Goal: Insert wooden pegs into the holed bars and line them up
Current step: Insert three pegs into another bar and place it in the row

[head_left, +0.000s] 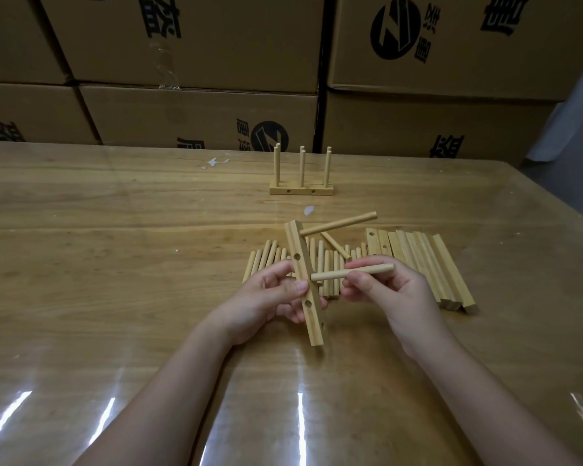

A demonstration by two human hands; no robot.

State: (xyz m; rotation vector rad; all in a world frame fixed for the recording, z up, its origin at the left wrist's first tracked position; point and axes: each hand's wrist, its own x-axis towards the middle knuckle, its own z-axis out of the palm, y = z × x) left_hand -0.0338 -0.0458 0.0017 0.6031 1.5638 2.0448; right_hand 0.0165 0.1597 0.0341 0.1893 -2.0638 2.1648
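Now, left hand (269, 297): one bar (301, 264); right hand (396, 297): one peg (350, 272).

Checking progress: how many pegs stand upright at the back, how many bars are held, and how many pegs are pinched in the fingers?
Upright pegs at the back: 6
Bar held in the left hand: 1
Peg pinched by the right hand: 1
Total: 8

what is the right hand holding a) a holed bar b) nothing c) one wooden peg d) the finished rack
c: the right hand pinches one wooden peg, its tip close to the holed bar that the left hand grips.
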